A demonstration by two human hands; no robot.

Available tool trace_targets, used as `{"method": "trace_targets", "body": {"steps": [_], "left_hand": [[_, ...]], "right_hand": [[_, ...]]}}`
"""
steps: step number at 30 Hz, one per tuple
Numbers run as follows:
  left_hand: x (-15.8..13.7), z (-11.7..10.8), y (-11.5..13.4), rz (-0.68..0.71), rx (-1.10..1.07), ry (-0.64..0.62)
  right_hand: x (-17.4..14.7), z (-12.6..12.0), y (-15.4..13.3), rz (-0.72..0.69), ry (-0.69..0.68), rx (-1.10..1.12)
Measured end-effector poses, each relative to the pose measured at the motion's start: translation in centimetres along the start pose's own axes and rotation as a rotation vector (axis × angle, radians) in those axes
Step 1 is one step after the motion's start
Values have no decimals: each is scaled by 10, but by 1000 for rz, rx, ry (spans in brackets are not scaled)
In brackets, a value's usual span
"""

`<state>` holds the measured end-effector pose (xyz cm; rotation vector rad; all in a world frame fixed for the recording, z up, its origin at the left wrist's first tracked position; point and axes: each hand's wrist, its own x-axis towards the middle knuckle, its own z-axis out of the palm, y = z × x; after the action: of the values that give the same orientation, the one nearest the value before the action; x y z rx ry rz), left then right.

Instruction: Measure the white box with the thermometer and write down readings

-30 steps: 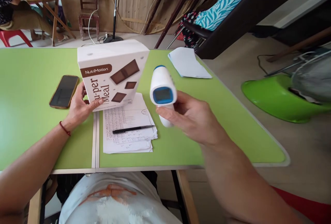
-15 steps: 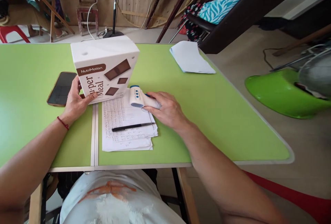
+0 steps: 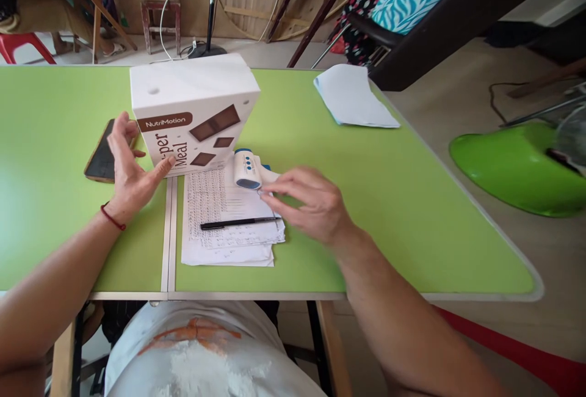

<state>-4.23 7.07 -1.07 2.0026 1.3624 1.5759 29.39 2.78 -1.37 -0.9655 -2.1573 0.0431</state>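
A white NutriMotion meal box (image 3: 196, 88) with brown pictures stands upright on the green table. My left hand (image 3: 132, 168) is open at its lower left corner: the thumb lies against the front, and the other fingers are spread beside it, over a dark phone (image 3: 99, 159). A white and blue infrared thermometer (image 3: 248, 170) lies at the top of some handwritten sheets (image 3: 229, 254). My right hand (image 3: 315, 201) is at its handle with loosened fingers, thumb and forefinger apart; it covers the handle's end. On the sheets rests a black pen (image 3: 238, 223).
Folded white paper (image 3: 354, 96) lies near the far right of the green table (image 3: 389, 220). Beyond are a wooden chair (image 3: 160, 9), a black stand (image 3: 209, 49) and a person's legs at the left. A green plastic object (image 3: 513, 165) is at the right.
My right hand has loosened its grip on the thermometer and drawn slightly right. My left fingers have opened away from the box's side. The view has shifted a little.
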Motion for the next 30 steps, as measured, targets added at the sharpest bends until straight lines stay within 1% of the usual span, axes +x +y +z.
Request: {"method": "trace_targets", "body": {"steps": [2,4,5,6,7,8,9,11,12,14,16,19,21,25,28,30], "left_hand": [[-2,-2,10,107,80,130],[-5,-3,27,249,133,217],[-6,-4,36,333,155,229],[-8,-3,46,414,171,176],[-11,-3,55,514,150,81],[-13,-2,63,587,101,-83],[-17,0,68,631,69,-265],[-23,3,73,643,61,-535],[-26,5,72,630,54,-644],[-32,9,67,604,33,-806],[-37,12,62,590,37,-904],[-44,14,60,586,137,-959],[-47,15,60,601,208,-958],[-49,19,61,663,268,-900],[-47,22,61,671,304,-874],[-46,23,61,671,328,-867]], "right_hand": [[1,-4,-11,-95,-121,84],[1,-5,-19,-140,-232,76],[1,-5,-21,-143,-277,52],[0,-5,-22,-138,-312,30],[0,-5,-22,-127,-334,12],[-1,-4,-21,-109,-338,1],[-1,-4,-20,-81,-325,-3],[-1,-4,-17,8,-246,10],[-1,-5,-16,65,-188,34],[-1,-6,-16,188,-64,108],[0,-8,-19,288,61,206],[4,-9,-30,397,185,390],[7,-9,-38,469,207,528],[19,-9,-49,598,152,729],[26,-2,-52,670,52,732],[26,9,-53,689,25,702]]}}
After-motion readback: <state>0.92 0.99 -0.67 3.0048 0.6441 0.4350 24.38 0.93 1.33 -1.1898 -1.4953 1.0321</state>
